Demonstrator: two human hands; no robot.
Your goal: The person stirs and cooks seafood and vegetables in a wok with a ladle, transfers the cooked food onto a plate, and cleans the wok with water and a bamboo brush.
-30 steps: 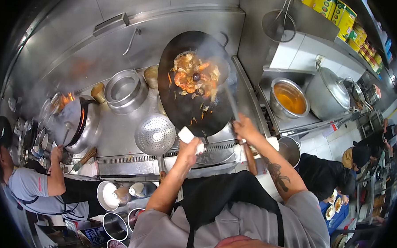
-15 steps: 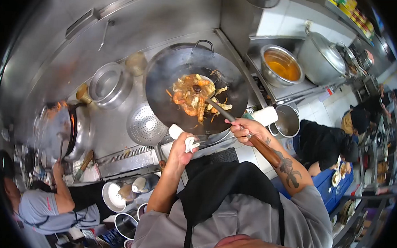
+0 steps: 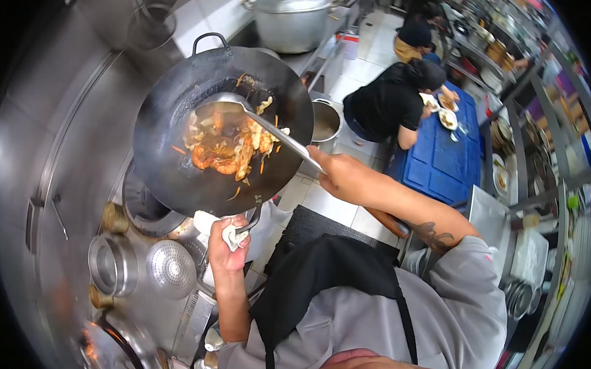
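Observation:
My left hand (image 3: 229,242) is closed around the wok's near loop handle, with a folded white cloth (image 3: 208,224) between. The dark wok (image 3: 155,152) is lifted off the burner (image 3: 136,197) and seems tilted. Inside it lie prawns (image 3: 217,160) with pale pieces and orange strips in a brown sauce. My right hand (image 3: 335,176) grips the long metal shaft of a ladle (image 3: 271,127); its wooden handle end (image 3: 387,221) shows below my forearm. The ladle's bowl rests in or just over the food and partly hides it.
A large lidded pot (image 3: 291,23) stands beyond the wok. A perforated strainer (image 3: 172,269) and a metal basin (image 3: 112,263) sit on the counter at left. A person in black (image 3: 385,103) leans at a blue chest (image 3: 435,154) with plates. A flaming wok burner (image 3: 104,347) is lower left.
The wok has come off its burner, lifted and swung toward the lidded pot. My view has turned right. The left hand now grips the wok handle through the cloth; the ladle stays in the wok.

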